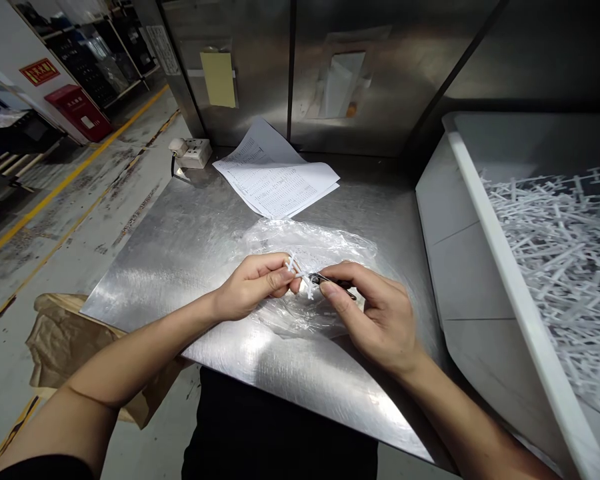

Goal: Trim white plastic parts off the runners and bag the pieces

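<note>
The white plastic piece (309, 287) is observed above the clear plastic bag (330, 237), which is taken as the reference. The piece is slender and branched, with short crossbars set along a thin stem; a matte white finish is noted, and it is held at a slant. Its finer detail is too small to be assessed.

Its upper end is pinched by the left hand (253, 285), between thumb and forefinger, with the remaining fingers curled beneath. A small dark hand tool (323, 278) is grasped by the right hand (380, 307), the thumb and forefinger being closed upon it. The tool's tip is directed at the stem; whether contact is made cannot be determined.

The bag is laid, crumpled, on the metal table (155, 267). Printed sheets (275, 173) are placed just beyond the bag, one corner curled. To the right of the bag, well apart, a pale plastic bin (505, 267) is positioned, in which many similar white pieces (570, 267) are heaped.
</note>
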Motion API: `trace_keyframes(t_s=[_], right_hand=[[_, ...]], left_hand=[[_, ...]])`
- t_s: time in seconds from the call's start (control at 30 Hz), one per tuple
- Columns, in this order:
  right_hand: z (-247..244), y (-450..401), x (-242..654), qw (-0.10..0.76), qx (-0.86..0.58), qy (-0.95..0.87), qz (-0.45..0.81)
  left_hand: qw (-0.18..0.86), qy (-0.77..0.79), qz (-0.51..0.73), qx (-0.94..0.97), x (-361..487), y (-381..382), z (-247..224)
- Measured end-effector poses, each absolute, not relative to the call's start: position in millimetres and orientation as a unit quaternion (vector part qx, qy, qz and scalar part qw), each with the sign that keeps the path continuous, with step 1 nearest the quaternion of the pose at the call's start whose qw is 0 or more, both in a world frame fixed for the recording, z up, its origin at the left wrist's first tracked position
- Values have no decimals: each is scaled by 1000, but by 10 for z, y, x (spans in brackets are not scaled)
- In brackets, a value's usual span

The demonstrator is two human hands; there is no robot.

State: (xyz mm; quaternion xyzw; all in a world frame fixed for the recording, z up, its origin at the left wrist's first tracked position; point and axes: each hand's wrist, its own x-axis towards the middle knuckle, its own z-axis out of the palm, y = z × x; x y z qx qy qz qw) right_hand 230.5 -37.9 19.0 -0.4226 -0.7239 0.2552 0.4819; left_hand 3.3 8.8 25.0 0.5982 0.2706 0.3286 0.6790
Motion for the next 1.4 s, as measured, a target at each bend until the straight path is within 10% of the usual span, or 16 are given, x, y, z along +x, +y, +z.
trace_keyframes(t_s=[0.6, 1.4], right_hand=[[58, -306, 2295, 421, -515, -639, 386], [161, -437, 2274, 486, -392, -737, 258]], left_hand=[[415, 395, 286, 768, 21, 60, 134], [225, 288, 389, 846, 41, 74, 87]])
